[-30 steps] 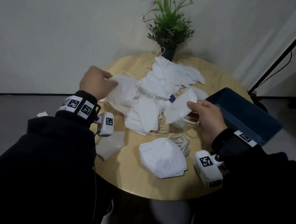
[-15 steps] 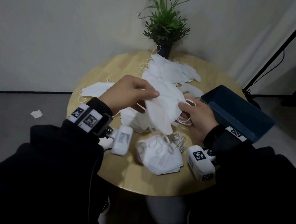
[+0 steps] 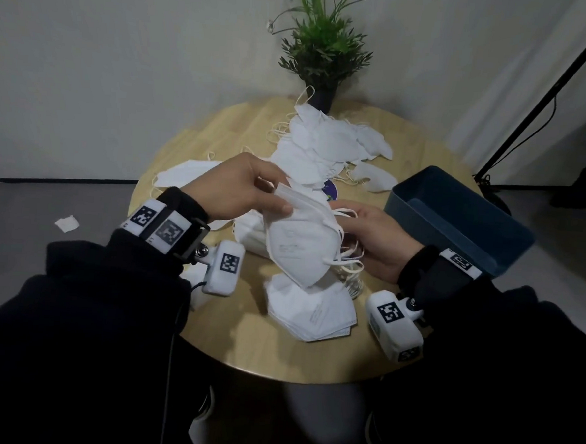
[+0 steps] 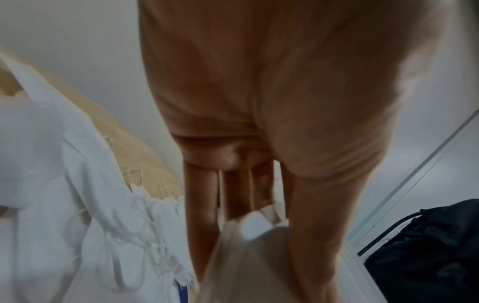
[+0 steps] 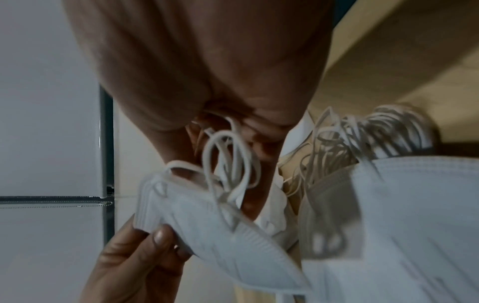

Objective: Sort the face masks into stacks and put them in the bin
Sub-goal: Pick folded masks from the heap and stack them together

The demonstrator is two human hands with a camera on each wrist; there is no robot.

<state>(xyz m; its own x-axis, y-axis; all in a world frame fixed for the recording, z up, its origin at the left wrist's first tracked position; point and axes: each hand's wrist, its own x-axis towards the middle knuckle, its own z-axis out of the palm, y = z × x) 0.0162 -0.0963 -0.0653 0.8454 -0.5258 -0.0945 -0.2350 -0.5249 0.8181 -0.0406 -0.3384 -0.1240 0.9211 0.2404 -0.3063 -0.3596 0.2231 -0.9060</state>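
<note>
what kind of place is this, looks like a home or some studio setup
Probably a plain room set up for recording, not a lived-in home. A small round wooden table stands against a bare wall with one potted plant, and a black stand pole with a cable leans at the right.

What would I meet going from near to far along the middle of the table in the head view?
Flat mask stack → held mask, gripped by left hand and right hand → loose mask pile → potted plant.
</note>
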